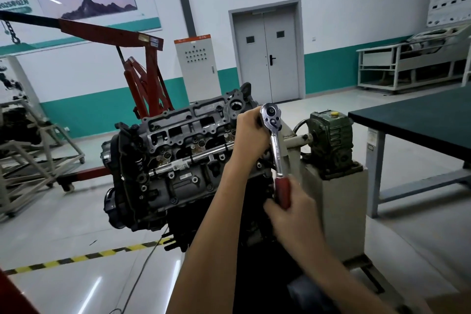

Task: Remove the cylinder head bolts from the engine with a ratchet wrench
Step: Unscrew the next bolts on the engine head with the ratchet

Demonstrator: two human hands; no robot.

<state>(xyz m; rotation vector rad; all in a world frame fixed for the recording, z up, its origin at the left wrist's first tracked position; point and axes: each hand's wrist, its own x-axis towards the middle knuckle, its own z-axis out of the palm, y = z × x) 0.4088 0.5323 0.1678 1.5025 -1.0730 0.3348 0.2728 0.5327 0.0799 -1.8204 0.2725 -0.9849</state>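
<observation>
Right hand (293, 211) gripped the red handle of the ratchet wrench (277, 146); left hand (251, 132) curled its fingers round the tool's head, against the engine (178, 160). A tilted pull could slip it off.

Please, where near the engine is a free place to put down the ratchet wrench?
The dark tabletop, right of the green gearbox, is bare as far as the view shows. The engine top is crowded with recesses and fittings; nothing flat is free there.
</observation>
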